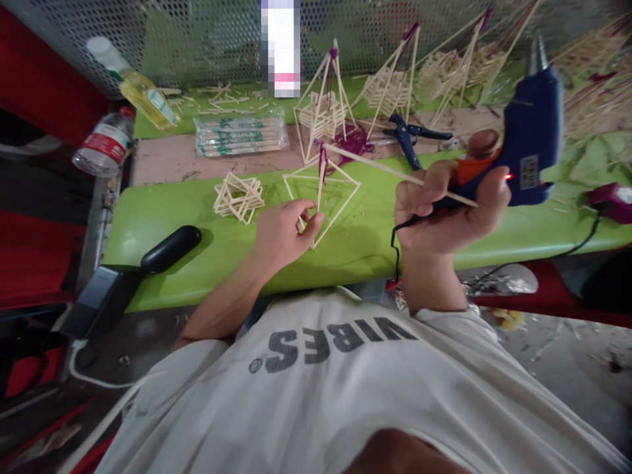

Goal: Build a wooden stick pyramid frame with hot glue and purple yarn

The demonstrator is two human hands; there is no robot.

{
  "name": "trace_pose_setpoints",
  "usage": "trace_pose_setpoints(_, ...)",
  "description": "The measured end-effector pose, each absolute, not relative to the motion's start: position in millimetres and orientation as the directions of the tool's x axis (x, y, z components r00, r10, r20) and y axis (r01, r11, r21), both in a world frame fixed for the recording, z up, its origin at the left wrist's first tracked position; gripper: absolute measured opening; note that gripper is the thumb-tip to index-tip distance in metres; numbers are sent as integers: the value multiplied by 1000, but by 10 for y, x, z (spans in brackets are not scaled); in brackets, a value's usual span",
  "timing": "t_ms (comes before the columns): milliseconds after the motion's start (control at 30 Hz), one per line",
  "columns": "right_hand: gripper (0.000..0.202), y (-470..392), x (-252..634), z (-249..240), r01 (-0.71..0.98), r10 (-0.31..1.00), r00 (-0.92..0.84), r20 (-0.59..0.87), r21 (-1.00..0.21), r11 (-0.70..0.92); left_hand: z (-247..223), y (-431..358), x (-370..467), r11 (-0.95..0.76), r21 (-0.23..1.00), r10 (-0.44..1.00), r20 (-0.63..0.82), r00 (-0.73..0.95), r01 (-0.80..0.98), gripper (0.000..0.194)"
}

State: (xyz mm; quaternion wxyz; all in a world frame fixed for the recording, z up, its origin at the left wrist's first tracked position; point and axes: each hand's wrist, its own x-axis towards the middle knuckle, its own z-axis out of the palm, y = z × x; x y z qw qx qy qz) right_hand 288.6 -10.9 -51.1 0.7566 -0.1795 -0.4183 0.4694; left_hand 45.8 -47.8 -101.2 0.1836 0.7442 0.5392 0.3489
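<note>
The stick frame (pixel 338 214) stands on the green desk (pixel 375 230), directly in front of the torso. The left hand (pixel 281 234) pinches one of its sticks between thumb and fingers. The right hand (pixel 442 227), apart from the left, grips the blue glue gun (pixel 533 125) and a long stick (pixel 375 164) that extends to the frame's top. A star-shaped assembly (pixel 239 197) rests left of the frame. Behind the frame lie purple thread (pixel 353 143), pliers (pixel 405 139) and a stick packet (pixel 241 137).
</note>
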Motion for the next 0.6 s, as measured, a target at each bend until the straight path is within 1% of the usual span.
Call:
trace_pose_setpoints(100, 25, -220, 2866, -508, -546, 861, 198, 468, -677, 493, -996, -478, 483, -353, 676, 934, 298, 198, 647, 37)
trace_pose_setpoints(200, 24, -302, 2839, -536, -533, 826, 171, 538, -654, 537, -986, -477, 503, -344, 711, 938, 281, 200, 613, 38)
trace_pose_setpoints(300, 19, -351, 2807, -580, -529, 795, 148, 588, -632, 566, -961, -487, 521, -317, 758, 948, 270, 168, 570, 36)
trace_pose_setpoints(400, 20, -419, 2765, -610, -505, 790, 156, 593, -639, 580, -892, -522, 533, -287, 813, 958, 259, 127, 507, 33)
trace_pose_setpoints(500, 18, -535, 2736, -657, -437, 784, 166, 598, -668, 602, -780, -592, 537, -269, 861, 963, 244, 114, 432, 35)
trace_pose_setpoints(567, 23, -633, 2748, -718, -392, 776, 156, 611, -683, 617, -699, -657, 544, -234, 917, 966, 182, 182, 322, 37)
trace_pose_setpoints(600, 32, -685, 2764, -755, -370, 782, 127, 610, -702, 608, -663, -693, 551, -200, 946, 960, 137, 242, 256, 39)
